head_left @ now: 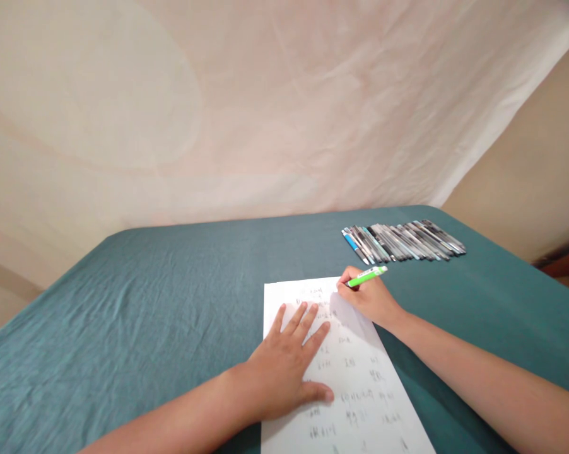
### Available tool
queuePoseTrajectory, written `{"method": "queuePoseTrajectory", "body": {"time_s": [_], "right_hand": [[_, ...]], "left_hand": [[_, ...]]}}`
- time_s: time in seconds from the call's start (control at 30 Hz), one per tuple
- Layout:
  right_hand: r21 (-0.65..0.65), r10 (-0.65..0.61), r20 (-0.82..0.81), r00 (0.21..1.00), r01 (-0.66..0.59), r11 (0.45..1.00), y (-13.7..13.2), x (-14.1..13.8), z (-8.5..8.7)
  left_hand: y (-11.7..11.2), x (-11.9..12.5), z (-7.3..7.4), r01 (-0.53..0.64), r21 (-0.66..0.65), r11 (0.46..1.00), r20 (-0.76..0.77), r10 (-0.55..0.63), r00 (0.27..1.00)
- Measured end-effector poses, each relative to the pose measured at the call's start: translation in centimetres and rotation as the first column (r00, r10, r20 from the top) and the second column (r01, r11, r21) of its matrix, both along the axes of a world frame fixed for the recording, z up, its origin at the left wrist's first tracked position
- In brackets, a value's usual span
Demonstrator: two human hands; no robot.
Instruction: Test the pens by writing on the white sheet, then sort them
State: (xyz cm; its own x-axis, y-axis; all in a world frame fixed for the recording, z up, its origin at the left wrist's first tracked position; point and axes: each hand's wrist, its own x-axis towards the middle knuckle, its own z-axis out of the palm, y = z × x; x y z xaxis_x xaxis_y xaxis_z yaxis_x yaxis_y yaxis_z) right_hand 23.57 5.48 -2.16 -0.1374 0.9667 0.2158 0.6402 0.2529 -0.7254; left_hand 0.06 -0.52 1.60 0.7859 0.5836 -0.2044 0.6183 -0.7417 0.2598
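Flat on the white paper point(360, 378) lies my left hand point(289, 359), its fingers spread over part of the handwriting. Several lines of dark handwritten marks run down the sheet, too blurred to read. My right hand point(367, 296) is closed around a bright green pen point(367, 276) with a white end, near the sheet's top right corner. The pen's back end points up and to the right. Its writing tip is hidden behind the fingers, so I cannot tell whether it touches the paper.
A row of many pens point(402, 241), mostly grey and black with a blue one at the left end, lies side by side at the back right. A dark green cloth point(147, 315) covers the table. Behind it hangs a pale cloth point(265, 113).
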Motion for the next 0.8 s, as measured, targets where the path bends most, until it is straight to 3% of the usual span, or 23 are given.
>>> {"method": "queuePoseTrajectory", "body": {"time_s": [0.8], "right_hand": [[0.018, -0.097, 0.036, 0.995, 0.096, 0.995, 0.05, -0.03, -0.09]], "left_hand": [[-0.01, -0.06, 0.11, 0.009, 0.014, 1.000, 0.007, -0.010, 1.000]]}}
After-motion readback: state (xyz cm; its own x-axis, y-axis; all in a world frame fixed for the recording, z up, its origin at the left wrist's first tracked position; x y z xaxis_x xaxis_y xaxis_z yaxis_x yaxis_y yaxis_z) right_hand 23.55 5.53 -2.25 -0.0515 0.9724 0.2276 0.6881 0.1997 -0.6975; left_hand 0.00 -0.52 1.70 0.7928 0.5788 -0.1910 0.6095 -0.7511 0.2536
